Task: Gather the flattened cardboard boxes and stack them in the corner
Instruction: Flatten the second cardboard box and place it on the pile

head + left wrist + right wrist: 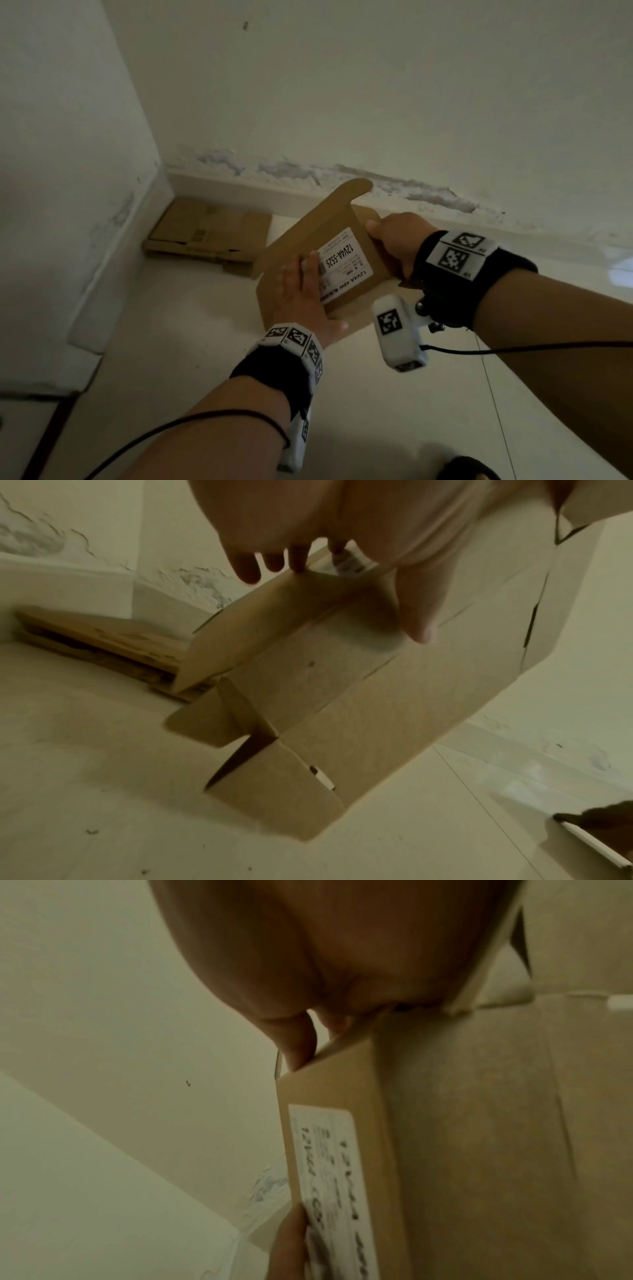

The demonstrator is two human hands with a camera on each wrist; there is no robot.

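From the head view, you hold the box (342,246) in the air between both hands, near the right of the stack (209,233) that lies flat in the far left corner against the wall (376,102). Your left hand (301,291) lies on the near end of the labelled face with fingers straight, thumb out of sight beneath; your right hand (394,240) grasps the far right edge, fingers curled round it. Carry the box left and away from you until it is over the stack, turn it so its edges run with those below, then lower it flat. In the left wrist view, the fingers (246,564) reach over the top edge and the thumb (416,610) presses the underside, so that hand pinches the board; loose flaps (274,783) hang open below, above the floor (103,804). I judge they could catch on the stack or fold under, so press them flat before you set it down. In the right wrist view, fingertips (298,1045) hook over the edge beside the label (329,1177); keep that grip until the box rests.
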